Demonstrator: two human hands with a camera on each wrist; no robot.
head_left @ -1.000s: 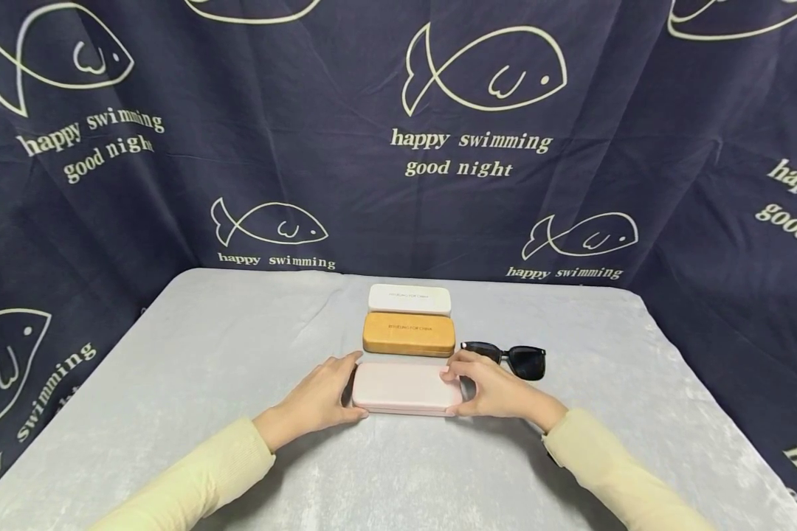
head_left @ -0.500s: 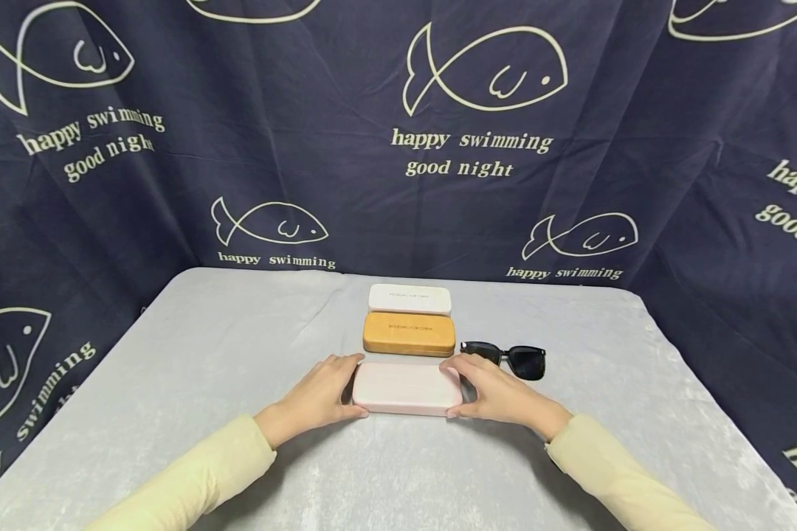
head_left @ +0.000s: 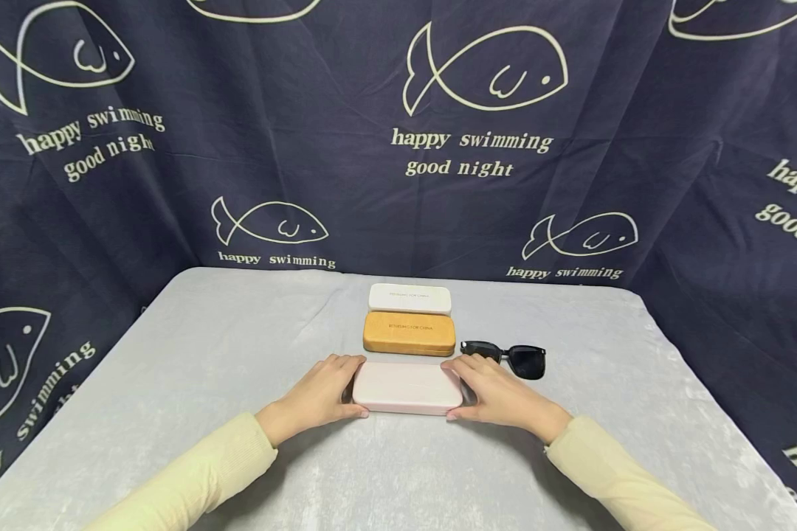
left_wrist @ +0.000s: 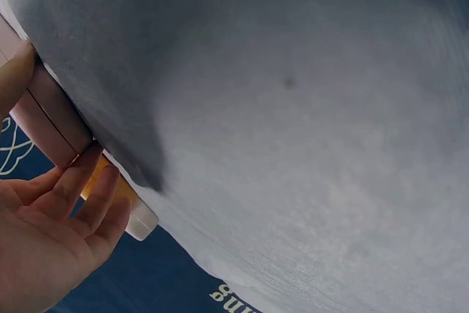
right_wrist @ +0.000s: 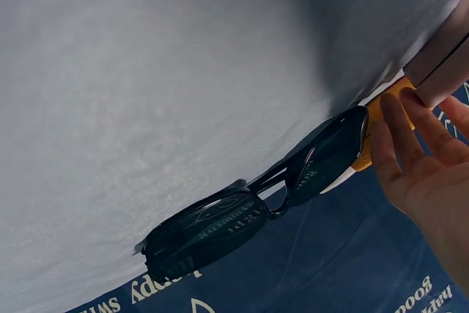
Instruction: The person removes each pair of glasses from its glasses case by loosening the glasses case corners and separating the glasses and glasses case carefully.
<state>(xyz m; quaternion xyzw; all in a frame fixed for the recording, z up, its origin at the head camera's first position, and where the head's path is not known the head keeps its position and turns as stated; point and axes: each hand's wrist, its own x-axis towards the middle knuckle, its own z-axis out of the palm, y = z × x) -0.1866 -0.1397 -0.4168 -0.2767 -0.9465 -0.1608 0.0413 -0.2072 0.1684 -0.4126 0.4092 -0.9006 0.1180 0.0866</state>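
A pink glasses case (head_left: 407, 387) lies closed on the table, its long side facing the person. At its left end the left hand (head_left: 319, 391) grips it, thumb at the near edge and fingers at the far corner. The right hand (head_left: 501, 389) holds the opposite end the same way. In the left wrist view, the seam of the pink case (left_wrist: 51, 119) shows between thumb and fingers. The right wrist view has the fingers of the right hand (right_wrist: 432, 152) against the end of the case (right_wrist: 443, 60).
Behind the pink case lies an orange-yellow glasses case (head_left: 408, 335), with a white glasses case (head_left: 409, 298) behind that. Black sunglasses (head_left: 505, 358) rest just beyond the right hand. A dark blue curtain (head_left: 359, 169) hangs behind the pale grey cloth-covered table (head_left: 252, 317).
The right hand's fingers have straightened from a bent pose on top of the pink case to its far corner. Left hand and cases stay nearly still.
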